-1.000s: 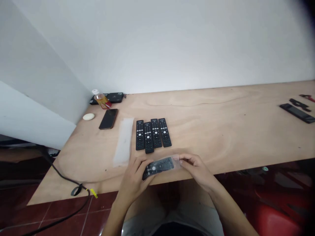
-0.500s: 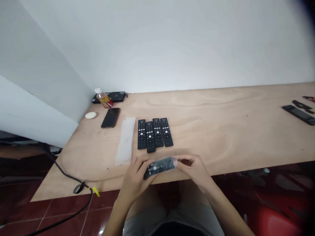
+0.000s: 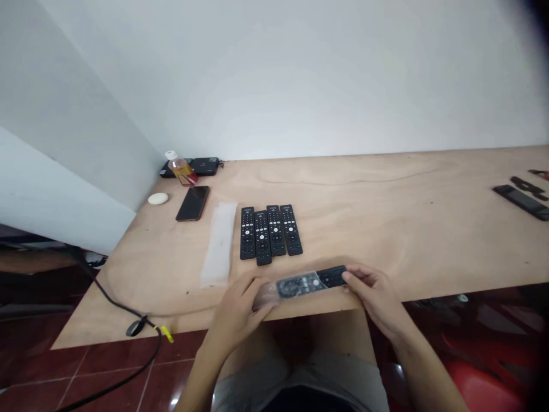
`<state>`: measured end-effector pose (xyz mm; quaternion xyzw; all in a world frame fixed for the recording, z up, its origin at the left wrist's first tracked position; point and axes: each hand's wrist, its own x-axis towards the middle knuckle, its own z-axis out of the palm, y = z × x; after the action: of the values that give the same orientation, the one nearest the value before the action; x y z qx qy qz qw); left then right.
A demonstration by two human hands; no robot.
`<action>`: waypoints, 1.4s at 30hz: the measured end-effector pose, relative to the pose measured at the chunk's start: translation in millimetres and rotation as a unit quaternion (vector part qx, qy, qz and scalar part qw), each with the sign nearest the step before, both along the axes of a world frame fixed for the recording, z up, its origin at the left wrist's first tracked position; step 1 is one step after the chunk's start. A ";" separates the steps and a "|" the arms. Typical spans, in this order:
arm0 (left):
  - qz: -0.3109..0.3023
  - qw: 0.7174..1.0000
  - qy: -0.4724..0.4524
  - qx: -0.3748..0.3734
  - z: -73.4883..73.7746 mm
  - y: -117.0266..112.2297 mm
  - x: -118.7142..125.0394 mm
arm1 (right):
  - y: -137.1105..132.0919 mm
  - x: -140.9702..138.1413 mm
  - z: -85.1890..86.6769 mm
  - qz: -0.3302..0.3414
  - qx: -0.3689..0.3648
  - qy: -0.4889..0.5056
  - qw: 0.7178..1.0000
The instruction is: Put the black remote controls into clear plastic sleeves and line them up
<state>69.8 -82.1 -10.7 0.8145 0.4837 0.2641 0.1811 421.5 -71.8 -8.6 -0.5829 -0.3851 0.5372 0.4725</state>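
A black remote control (image 3: 332,277) lies partly inside a clear plastic sleeve (image 3: 295,285) near the table's front edge. Its right end sticks out bare, pinched between the thumb and fingers of my right hand (image 3: 369,289). My left hand (image 3: 240,309) grips the left end of the sleeve, where the plastic is unfilled and crumpled. Just beyond my hands, several black remotes (image 3: 262,237) lie side by side on the wood. To their left is a flat stack of translucent plastic sleeves (image 3: 219,243).
A phone (image 3: 193,203), a white oval object (image 3: 158,198), a bottle (image 3: 182,170) and black boxes (image 3: 206,166) are at the back left. Another dark device (image 3: 521,201) lies far right. A black cable (image 3: 115,306) crosses the table's left edge.
My right hand has moved right, and the remote's right end now shows outside the sleeve. My left hand stays near its place, holding the sleeve.
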 end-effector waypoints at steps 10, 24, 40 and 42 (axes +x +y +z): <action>-0.019 0.999 0.030 -0.041 9.0 2.1 1.9 | 7.5 72.2 -9.4 -0.133 0.073 -0.056 0.987; -0.002 0.999 0.038 -0.006 9.7 -1.0 5.7 | 75.4 -45.0 8.0 0.039 0.162 -0.353 0.921; 0.096 0.967 -0.226 -0.061 3.5 -3.0 0.3 | 0.3 -19.9 13.4 0.176 0.070 -0.156 0.969; 0.147 0.916 -0.365 -0.077 0.3 -5.2 8.1 | -2.7 -26.9 13.8 0.143 0.049 -0.084 0.985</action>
<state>77.9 -87.4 -10.4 0.5648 0.5168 0.5290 0.3661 394.6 -74.5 5.2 -0.5408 -0.5286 0.5293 0.3845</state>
